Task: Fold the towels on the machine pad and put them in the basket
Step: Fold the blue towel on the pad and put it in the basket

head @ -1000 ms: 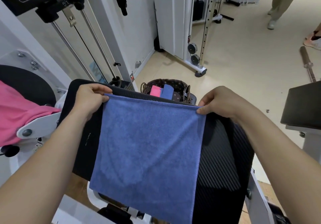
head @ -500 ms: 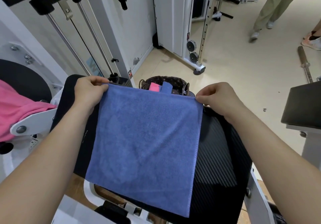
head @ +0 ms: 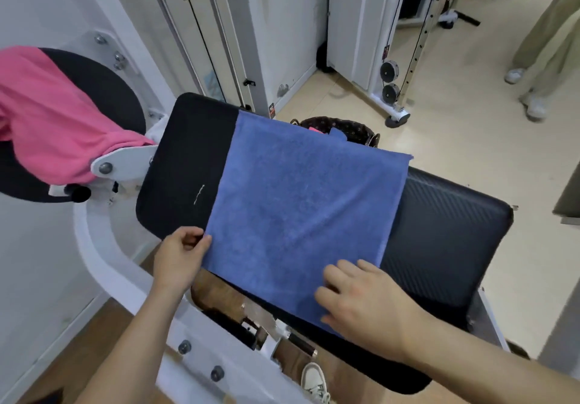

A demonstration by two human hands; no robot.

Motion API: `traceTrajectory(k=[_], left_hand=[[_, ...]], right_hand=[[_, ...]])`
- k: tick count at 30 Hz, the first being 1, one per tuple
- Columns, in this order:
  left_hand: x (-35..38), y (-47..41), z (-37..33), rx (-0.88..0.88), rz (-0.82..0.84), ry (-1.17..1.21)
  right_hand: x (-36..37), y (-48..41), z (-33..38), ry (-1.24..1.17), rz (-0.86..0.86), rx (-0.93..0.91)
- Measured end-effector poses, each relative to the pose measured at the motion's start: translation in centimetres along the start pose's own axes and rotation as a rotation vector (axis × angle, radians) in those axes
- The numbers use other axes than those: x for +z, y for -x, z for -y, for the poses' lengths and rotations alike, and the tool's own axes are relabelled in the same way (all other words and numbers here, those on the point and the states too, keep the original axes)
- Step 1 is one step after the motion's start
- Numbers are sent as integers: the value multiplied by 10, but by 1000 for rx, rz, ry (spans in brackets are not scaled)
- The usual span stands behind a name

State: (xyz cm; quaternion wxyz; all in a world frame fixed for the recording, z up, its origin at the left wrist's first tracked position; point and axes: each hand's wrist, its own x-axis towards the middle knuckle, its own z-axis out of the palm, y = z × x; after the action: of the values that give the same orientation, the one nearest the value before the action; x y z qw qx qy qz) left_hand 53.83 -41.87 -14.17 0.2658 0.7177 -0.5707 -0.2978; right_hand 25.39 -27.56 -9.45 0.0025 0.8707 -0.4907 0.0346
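Observation:
A blue towel (head: pixel 301 209) lies spread flat on the black machine pad (head: pixel 445 234). My left hand (head: pixel 180 256) pinches the towel's near left corner. My right hand (head: pixel 361 300) rests palm down, fingers spread, on the towel's near right part. Beyond the pad's far edge stands a dark woven basket (head: pixel 354 129), mostly hidden by the towel, with a folded pink and a folded blue towel poking out. A pink towel (head: pixel 47 115) drapes over a round black pad at the left.
White machine frame (head: pixel 103 265) curves below the pad on the left. Cable machine columns (head: pixel 219 36) stand behind. A person's legs (head: pixel 539 42) are at the far right on the beige floor. My shoe (head: pixel 314 381) shows beneath the pad.
Both hands let go of the towel's far corners and came to its near edge. The towel now lies flat on the pad. The view shifted right and down.

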Motion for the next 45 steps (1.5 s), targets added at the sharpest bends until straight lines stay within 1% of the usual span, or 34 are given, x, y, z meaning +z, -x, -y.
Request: traceTrajectory(k=[3,6,8,11,13,17,20,22,25,28,30,31,34,36,37,40,41,43,45], left_hand=[[0,8,16,-73,15,-33],[-1,7,18,-128,28,-36],[-3,7,16,-180,70,-8],[-7,8,15,-203,128,79],[-13,9,15,-218,178,158],[-25,7,18,-353,314,349],[-30,3,25,-428,372,390],[-32,1,25,-421,367,417],[-32,-1,24,-367,331,442],[-30,-4,23,-290,209,377],[-30,-4,23,-250,148,392],[-30,-2,22,-211,161,409],[-37,4,20,-87,294,456],[-44,5,20,-72,390,508],[-47,4,20,-89,408,530],[-54,2,18,-161,361,578],[-57,1,18,-169,371,613],[-64,-2,16,-151,457,644],[-71,-5,14,-90,528,564]], right_hand=[[10,5,16,25,97,-20],[18,8,21,81,201,22],[19,9,23,121,231,49],[19,9,28,159,214,88],[18,10,33,143,197,109],[17,15,45,92,139,194],[19,21,51,69,152,255],[19,22,52,58,162,266],[17,21,47,31,189,211],[13,20,43,-33,271,147],[9,19,43,-98,301,106],[10,20,43,-125,278,80],[3,16,43,-209,368,80],[0,13,39,-261,411,89],[-2,13,36,-303,418,105],[-17,7,25,-433,363,166],[-26,5,19,-475,342,199],[-42,0,6,-572,322,292],[-53,-5,-8,-646,273,356]])
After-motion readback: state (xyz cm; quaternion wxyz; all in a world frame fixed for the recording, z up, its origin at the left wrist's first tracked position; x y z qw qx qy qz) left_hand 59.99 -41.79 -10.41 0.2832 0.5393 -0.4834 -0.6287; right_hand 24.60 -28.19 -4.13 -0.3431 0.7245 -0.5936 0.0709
